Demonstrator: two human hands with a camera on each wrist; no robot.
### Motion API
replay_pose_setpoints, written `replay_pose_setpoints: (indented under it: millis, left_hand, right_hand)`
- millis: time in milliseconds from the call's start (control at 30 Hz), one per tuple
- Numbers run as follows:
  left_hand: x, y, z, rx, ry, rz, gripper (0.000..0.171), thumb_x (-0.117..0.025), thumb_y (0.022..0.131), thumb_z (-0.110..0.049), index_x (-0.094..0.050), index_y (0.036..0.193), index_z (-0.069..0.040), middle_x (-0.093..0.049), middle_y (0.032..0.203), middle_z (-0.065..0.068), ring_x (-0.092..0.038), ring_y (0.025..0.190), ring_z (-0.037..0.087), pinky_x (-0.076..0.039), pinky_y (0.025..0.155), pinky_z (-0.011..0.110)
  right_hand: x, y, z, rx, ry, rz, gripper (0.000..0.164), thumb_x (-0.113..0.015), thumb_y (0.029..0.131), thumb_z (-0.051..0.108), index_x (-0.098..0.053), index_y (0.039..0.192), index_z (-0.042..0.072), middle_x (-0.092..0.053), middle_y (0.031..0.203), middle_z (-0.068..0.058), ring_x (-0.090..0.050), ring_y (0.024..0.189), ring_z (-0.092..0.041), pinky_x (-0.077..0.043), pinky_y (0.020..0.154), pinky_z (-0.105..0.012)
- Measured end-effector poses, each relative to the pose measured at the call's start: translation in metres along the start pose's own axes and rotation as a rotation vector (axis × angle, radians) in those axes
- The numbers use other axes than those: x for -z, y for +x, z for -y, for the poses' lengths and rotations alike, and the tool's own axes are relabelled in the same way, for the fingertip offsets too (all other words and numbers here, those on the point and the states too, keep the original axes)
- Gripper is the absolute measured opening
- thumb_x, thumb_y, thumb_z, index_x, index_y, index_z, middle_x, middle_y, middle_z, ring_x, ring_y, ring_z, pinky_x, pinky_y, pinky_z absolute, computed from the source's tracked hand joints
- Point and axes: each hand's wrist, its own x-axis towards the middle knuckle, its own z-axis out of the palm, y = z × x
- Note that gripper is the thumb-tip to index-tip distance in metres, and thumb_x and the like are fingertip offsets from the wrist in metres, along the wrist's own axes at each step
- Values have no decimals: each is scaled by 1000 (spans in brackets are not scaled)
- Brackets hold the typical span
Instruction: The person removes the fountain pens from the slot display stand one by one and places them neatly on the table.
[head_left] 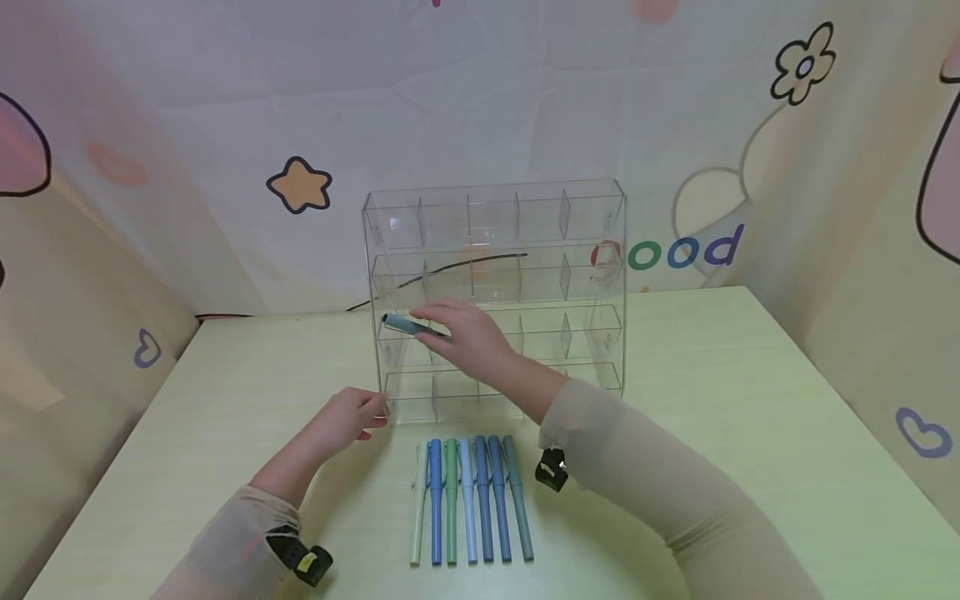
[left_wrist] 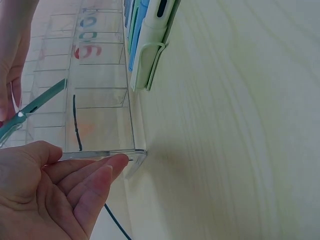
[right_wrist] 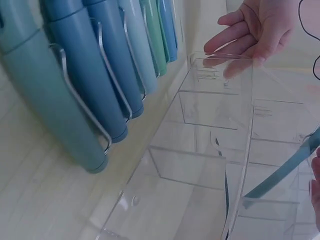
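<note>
A clear plastic rack [head_left: 540, 218] with rows of divided compartments stands on the table. At its lower left corner my left hand [head_left: 348, 419] grips the side panel between thumb and fingers. My right hand [head_left: 476, 340] pinches a teal pen [head_left: 403, 324] in front of the rack's left side, at the second tier from the bottom. That pen [left_wrist: 45, 97] lies tilted in the left wrist view, apart from the left hand. Several capped pens lie side by side before the rack, among them a pale green pen [head_left: 417, 508], a blue pen [head_left: 437, 504] and a teal pen [right_wrist: 55, 95].
The pale wooden table [head_left: 697, 417] extends to both sides of the rack. Behind it hangs a printed cloth [head_left: 525, 108] with cartoon shapes and letters. A dark cord [head_left: 480, 260] shows through the rack.
</note>
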Motion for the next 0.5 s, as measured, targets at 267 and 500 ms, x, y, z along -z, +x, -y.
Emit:
replay_pose_setpoints:
  millis: [267, 500]
  left_hand:
    - [0, 2, 1, -7, 2, 1, 38, -37, 101, -15, -53, 121, 13, -56, 120, 29, -57, 108, 37, -53, 78, 42]
    - [1, 1, 2, -9, 5, -1, 38, -37, 101, -15, -53, 121, 14, -55, 120, 29, -58, 108, 37, -53, 77, 42]
  right_hand:
    - [-7, 6, 6, -35, -70, 44, 29, -64, 90, 20, -64, 118, 14, -63, 111, 2, -60, 99, -10, -49, 82, -25]
    - [-3, 4, 10, 62, 5, -72, 26, -66, 88, 16, -65, 114, 11, -64, 107, -1, -62, 93, -11, -50, 79, -23]
